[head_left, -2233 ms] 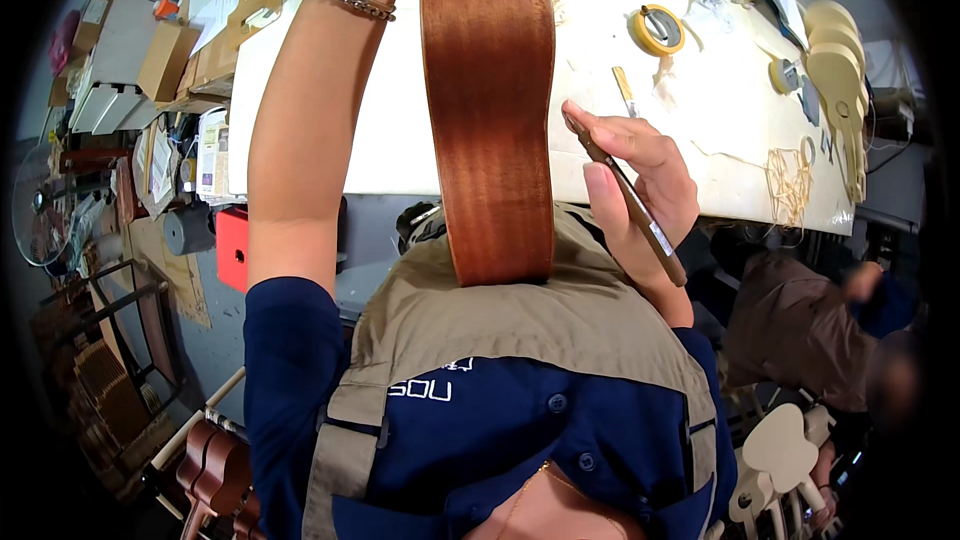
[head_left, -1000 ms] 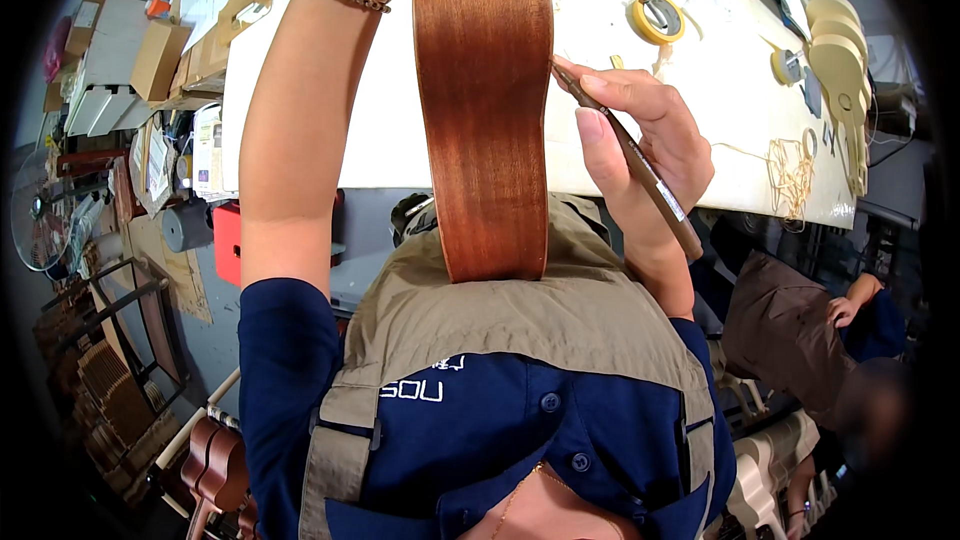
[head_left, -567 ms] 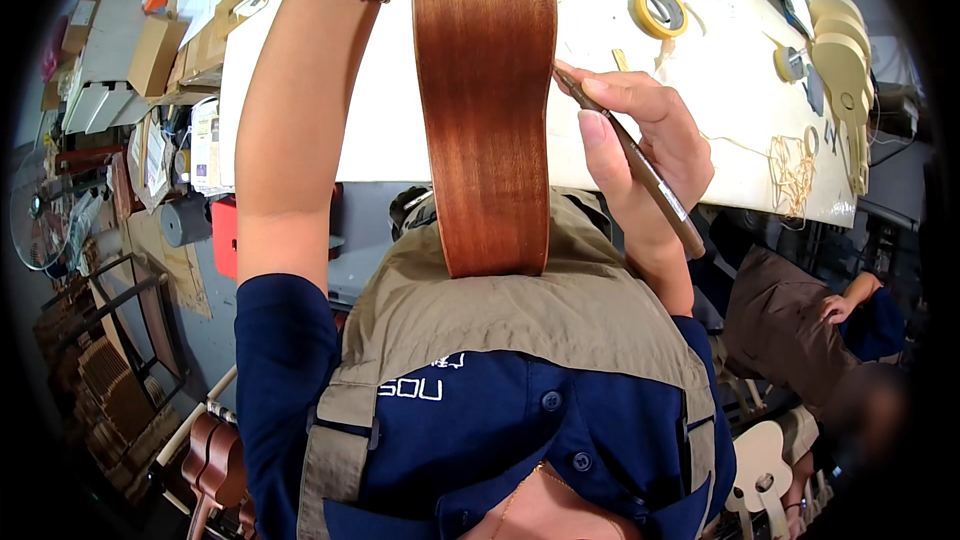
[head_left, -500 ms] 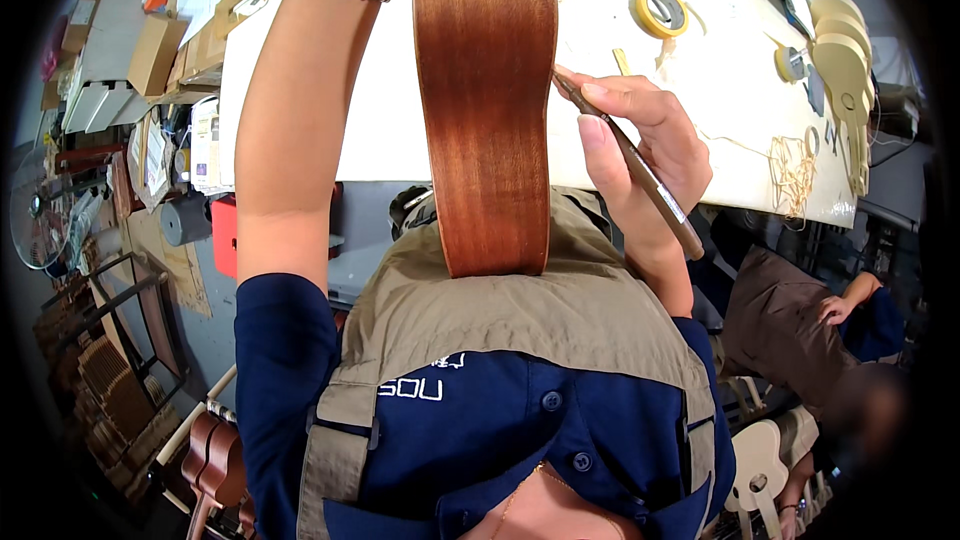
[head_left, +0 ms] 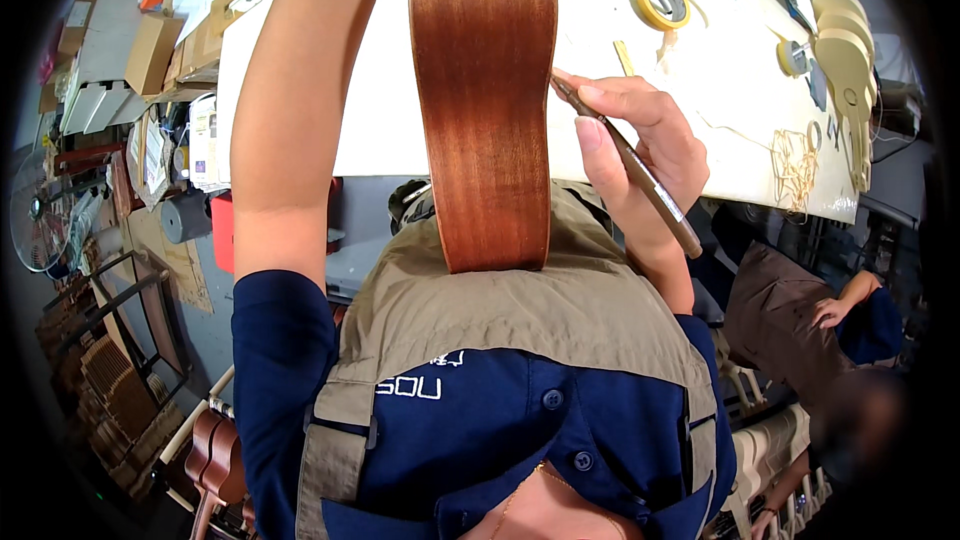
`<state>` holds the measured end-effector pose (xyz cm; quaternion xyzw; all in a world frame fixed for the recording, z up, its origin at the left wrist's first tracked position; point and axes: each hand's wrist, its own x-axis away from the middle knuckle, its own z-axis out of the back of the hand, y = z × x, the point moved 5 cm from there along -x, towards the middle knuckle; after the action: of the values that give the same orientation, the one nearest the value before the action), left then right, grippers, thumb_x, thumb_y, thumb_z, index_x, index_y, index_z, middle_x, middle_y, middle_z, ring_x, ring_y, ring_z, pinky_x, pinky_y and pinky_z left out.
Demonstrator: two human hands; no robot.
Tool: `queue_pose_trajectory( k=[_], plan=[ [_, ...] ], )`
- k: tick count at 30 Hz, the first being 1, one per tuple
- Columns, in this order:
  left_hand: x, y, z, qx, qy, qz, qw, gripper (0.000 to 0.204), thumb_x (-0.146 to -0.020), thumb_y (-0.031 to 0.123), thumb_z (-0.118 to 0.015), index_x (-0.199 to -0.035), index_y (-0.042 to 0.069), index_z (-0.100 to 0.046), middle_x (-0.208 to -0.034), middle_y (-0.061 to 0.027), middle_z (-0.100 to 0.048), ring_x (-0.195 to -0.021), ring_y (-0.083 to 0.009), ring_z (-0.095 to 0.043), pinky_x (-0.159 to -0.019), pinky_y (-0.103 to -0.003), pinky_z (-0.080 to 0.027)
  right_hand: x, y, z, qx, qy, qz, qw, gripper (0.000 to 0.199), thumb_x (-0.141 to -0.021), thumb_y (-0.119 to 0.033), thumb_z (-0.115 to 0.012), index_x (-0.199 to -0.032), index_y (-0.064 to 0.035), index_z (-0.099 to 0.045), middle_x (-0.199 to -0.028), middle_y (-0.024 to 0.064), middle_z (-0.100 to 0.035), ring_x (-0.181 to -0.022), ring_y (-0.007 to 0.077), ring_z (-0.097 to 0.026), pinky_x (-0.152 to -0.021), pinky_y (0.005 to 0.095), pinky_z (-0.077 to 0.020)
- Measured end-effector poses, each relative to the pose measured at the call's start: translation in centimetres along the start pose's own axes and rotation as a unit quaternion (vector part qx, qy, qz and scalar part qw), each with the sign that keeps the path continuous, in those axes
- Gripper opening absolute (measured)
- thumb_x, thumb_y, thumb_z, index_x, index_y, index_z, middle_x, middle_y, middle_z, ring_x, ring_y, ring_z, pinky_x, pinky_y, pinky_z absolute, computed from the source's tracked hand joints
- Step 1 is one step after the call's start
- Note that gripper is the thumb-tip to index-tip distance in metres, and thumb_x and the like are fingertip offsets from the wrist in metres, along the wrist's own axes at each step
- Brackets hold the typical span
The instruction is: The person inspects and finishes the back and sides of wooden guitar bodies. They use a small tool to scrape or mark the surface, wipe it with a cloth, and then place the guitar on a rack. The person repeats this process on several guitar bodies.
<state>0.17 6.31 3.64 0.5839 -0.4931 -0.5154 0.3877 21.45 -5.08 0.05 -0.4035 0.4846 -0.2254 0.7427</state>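
Observation:
A reddish-brown wooden ukulele body (head_left: pixel 485 130) shows its curved side, with one end against my apron and the other past the top edge. My right hand (head_left: pixel 650 140) is closed around a slim brown pen (head_left: pixel 640 175), its tip at the body's right edge. My left arm reaches up along the left of the body. The bracelets at its wrist show, but my left hand lies beyond the top edge.
On the white table (head_left: pixel 735 90) lie a yellow tape roll (head_left: pixel 663 4), a tangle of rubber bands (head_left: pixel 795 168) and pale instrument shapes (head_left: pixel 845 70). Cardboard boxes (head_left: pixel 155 50) stand at the left. A co-worker in a brown apron (head_left: pixel 780 305) is at the right.
The ukulele body and my right hand with the pen have shifted very slightly in view. At lower right, the pale instrument piece near the co-worker has turned or moved.

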Motion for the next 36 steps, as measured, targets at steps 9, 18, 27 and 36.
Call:
queue_pose_trajectory(
  k=[9,18,27,36],
  plan=[
    [0.0,-0.3,0.2,0.034,0.015,0.015,0.999,0.032,-0.093,0.034,-0.051,-0.071,0.011,-0.046,-0.063,0.0027,-0.045,-0.059,-0.0102,-0.052,-0.063,-0.021,-0.047,-0.1,-0.1,0.0,0.011,-0.009,0.019,1.0,0.019,-0.07,0.007,-0.066,-0.088,0.0035,-0.062,-0.085,0.0161,-0.067,-0.078,0.0217,-0.067,-0.069,0.0268,-0.0524],
    [-0.5,-0.4,0.6,0.013,-0.009,-0.012,1.0,0.032,-0.094,0.033,-0.05,-0.07,0.012,-0.046,-0.063,0.0034,-0.046,-0.06,-0.0084,-0.05,-0.064,-0.021,-0.046,1.2,0.3,0.1,0.023,-0.04,-0.005,0.999,0.019,-0.069,0.008,-0.065,-0.087,0.0024,-0.062,-0.085,0.0157,-0.067,-0.078,0.0217,-0.067,-0.069,0.0267,-0.0522],
    [-0.1,0.0,-0.2,0.033,0.018,0.006,0.999,0.032,-0.094,0.033,-0.049,-0.07,0.011,-0.046,-0.062,0.0032,-0.045,-0.057,-0.0089,-0.05,-0.063,-0.022,-0.047,0.5,0.1,0.2,0.02,-0.023,0.0,1.0,0.018,-0.069,0.006,-0.066,-0.086,0.0029,-0.062,-0.085,0.0156,-0.067,-0.076,0.0213,-0.066,-0.068,0.0269,-0.0519],
    [-0.2,0.0,-0.1,0.04,0.002,0.006,0.999,0.031,-0.094,0.033,-0.05,-0.071,0.011,-0.046,-0.06,0.0028,-0.044,-0.055,-0.0095,-0.05,-0.062,-0.022,-0.048,1.3,0.4,0.3,0.022,-0.042,-0.014,0.999,0.017,-0.069,0.005,-0.067,-0.085,0.0026,-0.062,-0.084,0.0154,-0.067,-0.076,0.0218,-0.066,-0.068,0.0271,-0.052]
  ],
)
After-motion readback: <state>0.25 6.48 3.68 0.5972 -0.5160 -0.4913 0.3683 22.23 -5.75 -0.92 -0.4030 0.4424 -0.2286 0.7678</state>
